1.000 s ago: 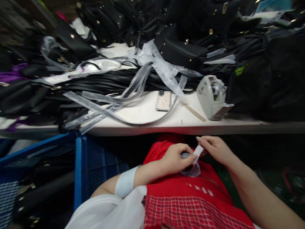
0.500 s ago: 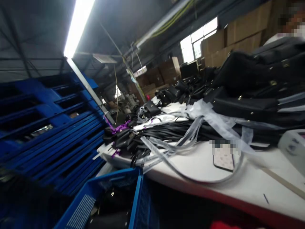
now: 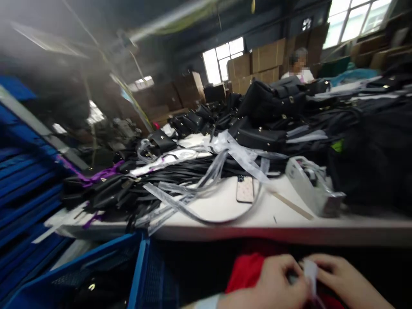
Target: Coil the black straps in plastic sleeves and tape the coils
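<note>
Low at the right of the head view, my left hand (image 3: 278, 279) and my right hand (image 3: 346, 274) are close together with their fingers curled in. Between the fingertips is a short whitish translucent strip (image 3: 310, 274), which both hands appear to pinch. A small dark or shiny piece by the fingers is too blurred to name. Red cloth (image 3: 245, 271) lies behind and below my left hand. The white table (image 3: 273, 214) has its front edge just beyond my hands.
On the table are a phone (image 3: 245, 190), translucent strips (image 3: 189, 210), black straps (image 3: 174, 171), black bags (image 3: 267, 103) and a white box (image 3: 305, 186). A blue crate (image 3: 141, 266) stands at lower left, near blue pallets (image 3: 25, 201). A person (image 3: 298, 66) is across the table.
The view has swung to the right and down. Both my hands and the strip have come into sight, with more of the red cloth, the white box and the person across the table.
</note>
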The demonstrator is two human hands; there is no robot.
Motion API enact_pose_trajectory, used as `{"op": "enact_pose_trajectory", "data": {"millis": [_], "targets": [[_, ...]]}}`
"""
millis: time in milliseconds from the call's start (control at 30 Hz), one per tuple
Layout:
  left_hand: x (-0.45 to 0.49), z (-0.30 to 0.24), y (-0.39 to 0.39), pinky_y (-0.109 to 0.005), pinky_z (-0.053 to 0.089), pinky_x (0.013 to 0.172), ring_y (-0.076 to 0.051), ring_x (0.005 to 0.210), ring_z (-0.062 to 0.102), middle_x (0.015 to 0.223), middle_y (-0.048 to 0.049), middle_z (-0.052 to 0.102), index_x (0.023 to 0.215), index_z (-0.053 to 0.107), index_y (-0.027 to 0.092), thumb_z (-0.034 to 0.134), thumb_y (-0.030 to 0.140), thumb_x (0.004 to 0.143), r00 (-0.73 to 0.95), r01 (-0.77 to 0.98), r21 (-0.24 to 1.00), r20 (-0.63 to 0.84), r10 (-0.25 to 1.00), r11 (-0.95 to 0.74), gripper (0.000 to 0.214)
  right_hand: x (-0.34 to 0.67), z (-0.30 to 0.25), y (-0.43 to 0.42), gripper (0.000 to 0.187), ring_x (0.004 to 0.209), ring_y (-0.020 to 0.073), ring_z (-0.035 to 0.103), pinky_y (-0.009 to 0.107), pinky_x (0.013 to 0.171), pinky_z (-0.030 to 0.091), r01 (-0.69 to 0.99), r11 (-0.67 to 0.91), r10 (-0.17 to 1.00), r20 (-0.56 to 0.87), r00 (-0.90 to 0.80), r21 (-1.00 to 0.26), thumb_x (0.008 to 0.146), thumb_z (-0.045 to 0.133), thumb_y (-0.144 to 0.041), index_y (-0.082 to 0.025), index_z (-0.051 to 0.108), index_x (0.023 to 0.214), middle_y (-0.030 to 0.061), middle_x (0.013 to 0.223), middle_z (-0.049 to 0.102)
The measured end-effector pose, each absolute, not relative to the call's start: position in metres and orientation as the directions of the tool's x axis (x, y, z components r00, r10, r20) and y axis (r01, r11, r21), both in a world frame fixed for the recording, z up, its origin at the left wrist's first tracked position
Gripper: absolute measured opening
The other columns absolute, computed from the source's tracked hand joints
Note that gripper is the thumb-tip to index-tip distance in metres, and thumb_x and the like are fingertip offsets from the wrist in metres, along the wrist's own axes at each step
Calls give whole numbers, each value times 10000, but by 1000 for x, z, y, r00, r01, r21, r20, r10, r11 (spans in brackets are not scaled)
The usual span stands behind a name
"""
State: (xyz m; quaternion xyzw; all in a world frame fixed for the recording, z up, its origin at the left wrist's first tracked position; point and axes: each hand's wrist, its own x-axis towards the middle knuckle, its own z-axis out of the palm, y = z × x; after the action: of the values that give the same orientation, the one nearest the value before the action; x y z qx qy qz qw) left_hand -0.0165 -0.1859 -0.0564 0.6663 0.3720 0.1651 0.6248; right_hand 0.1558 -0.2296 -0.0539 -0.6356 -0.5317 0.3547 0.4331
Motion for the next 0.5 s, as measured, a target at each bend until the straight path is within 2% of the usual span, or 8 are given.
{"op": "enact_pose_trajectory", "data": {"millis": [67, 100, 200, 333, 400, 500], "targets": [[-15, -52, -194, -256, 416, 575, -140, 622, 533, 677, -13, 611, 710, 635, 183, 648, 321, 758, 619, 312, 950, -185, 763, -23, 146, 156, -48, -244, 425, 728, 278, 682, 362, 682, 552, 191, -238, 968, -216, 130, -952, 693, 695, -612, -189, 729, 665, 76, 700, 722], [-15, -49, -194, -249, 408, 593, -134, 630, 517, 663, -5, 597, 684, 608, 175, 641, 296, 752, 623, 307, 949, -150, 768, -64, 143, 156, -46, -246, 462, 692, 250, 665, 346, 662, 535, 115, -297, 950, -281, 137, -948, 717, 668, -626, -169, 722, 672, 70, 687, 712], [-16, -41, -190, -232, 378, 576, -113, 595, 478, 636, 14, 571, 682, 561, 173, 589, 291, 795, 657, 293, 952, -130, 743, -93, 166, 156, -39, -244, 526, 714, 209, 643, 329, 706, 509, -69, -346, 933, -351, 84, -936, 794, 587, -639, -133, 723, 747, 69, 727, 709], [-18, -34, -188, -237, 402, 629, -125, 657, 520, 716, 7, 605, 747, 555, 182, 585, 277, 803, 666, 294, 942, -81, 741, -162, 115, 157, -31, -244, 389, 732, 192, 639, 298, 695, 487, 43, -333, 942, -331, 51, -942, 705, 745, -512, -133, 736, 790, 56, 768, 725], [-18, -33, -190, -246, 424, 667, -136, 705, 553, 786, -3, 623, 819, 541, 188, 606, 261, 787, 653, 299, 938, -66, 755, -177, 103, 156, -29, -245, 360, 722, 188, 642, 294, 683, 486, 67, -357, 933, -352, 71, -932, 685, 767, -473, -135, 744, 807, 59, 782, 735], [-18, -36, -191, -271, 450, 716, -155, 760, 606, 852, -22, 653, 959, 485, 195, 631, 265, 786, 644, 292, 946, -88, 760, -138, 237, 158, -28, -245, 352, 722, 182, 648, 299, 704, 492, 38, -403, 914, -400, 68, -914, 654, 792, -437, -130, 746, 821, 62, 794, 742]]}}
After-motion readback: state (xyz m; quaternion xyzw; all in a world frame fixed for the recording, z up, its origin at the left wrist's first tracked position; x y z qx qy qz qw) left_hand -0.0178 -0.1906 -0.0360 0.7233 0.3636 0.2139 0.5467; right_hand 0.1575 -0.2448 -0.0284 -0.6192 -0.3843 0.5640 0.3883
